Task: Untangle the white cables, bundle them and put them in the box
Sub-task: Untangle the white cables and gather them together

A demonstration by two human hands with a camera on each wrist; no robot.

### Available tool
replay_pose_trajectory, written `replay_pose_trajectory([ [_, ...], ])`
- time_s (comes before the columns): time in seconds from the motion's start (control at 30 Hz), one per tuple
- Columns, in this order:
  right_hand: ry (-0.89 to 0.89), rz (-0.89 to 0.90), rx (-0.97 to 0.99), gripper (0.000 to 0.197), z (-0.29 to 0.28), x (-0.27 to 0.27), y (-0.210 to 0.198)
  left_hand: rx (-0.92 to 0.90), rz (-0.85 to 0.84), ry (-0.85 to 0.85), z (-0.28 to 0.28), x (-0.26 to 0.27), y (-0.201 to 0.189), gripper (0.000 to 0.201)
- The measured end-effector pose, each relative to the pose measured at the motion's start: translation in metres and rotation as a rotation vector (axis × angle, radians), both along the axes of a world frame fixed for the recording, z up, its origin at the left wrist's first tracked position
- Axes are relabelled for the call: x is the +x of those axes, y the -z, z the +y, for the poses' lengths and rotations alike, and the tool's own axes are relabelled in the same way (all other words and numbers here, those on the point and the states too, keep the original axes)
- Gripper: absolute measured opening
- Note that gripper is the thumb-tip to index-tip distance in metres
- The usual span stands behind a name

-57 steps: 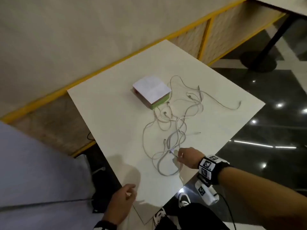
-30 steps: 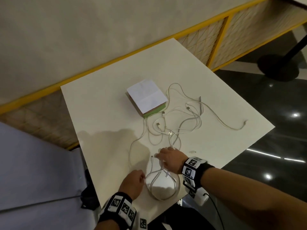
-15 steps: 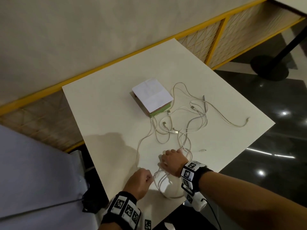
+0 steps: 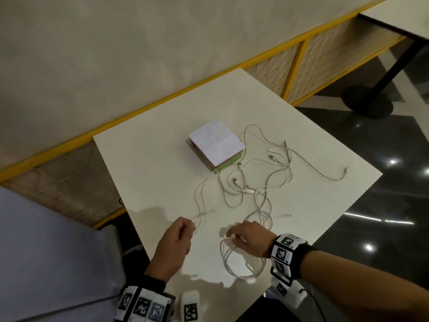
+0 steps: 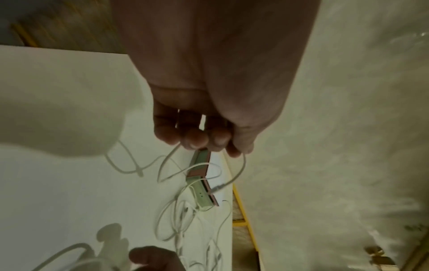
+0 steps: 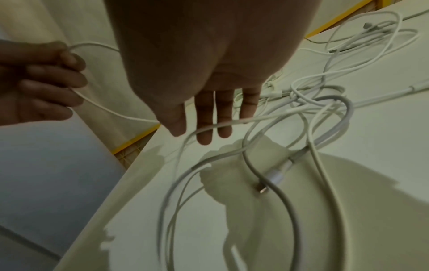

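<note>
Several white cables (image 4: 257, 182) lie tangled on the white table (image 4: 144, 173), running from the box to the near edge. The box (image 4: 217, 145), with a white lid and pink and green sides, sits mid-table. My left hand (image 4: 191, 225) pinches one thin cable strand (image 4: 200, 201) and holds it up; in the left wrist view the fingers (image 5: 197, 139) are curled round it and its plug end (image 5: 218, 188) dangles. My right hand (image 4: 232, 233) hovers with straight fingers (image 6: 204, 132) over a loop of cables (image 4: 241, 263) near the front edge, gripping nothing.
A pale wall with a yellow rail (image 4: 162, 98) runs behind the table. Dark glossy floor (image 4: 383, 228) lies to the right, with a black table pedestal (image 4: 369, 101) at the far right. A grey surface (image 4: 46, 252) is at my left.
My left hand has drawn one strand out to the left, away from the right hand. The right hand has let go and now has its fingers spread over the near loop.
</note>
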State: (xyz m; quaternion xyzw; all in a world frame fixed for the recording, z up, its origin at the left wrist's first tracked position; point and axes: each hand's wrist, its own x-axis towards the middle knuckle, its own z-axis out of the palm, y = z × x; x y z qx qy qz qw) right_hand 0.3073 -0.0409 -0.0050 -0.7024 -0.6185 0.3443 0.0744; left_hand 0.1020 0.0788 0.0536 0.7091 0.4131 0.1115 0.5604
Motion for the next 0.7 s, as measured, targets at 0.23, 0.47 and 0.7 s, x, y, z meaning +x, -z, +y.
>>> replay_pose_trajectory([
  [0.23,-0.052,0.311,0.243,0.040,0.032,-0.032,-0.048,-0.174,-0.226,-0.018,-0.016,0.024,-0.037,0.012],
  [0.47,0.121,0.174,0.163,0.023,0.039,-0.009,-0.052,0.052,-0.441,-0.314,0.008,0.014,-0.053,0.017],
  [0.7,0.366,0.119,0.152,0.021,0.035,0.041,-0.039,-0.384,-0.736,-0.683,0.036,-0.015,-0.040,0.029],
])
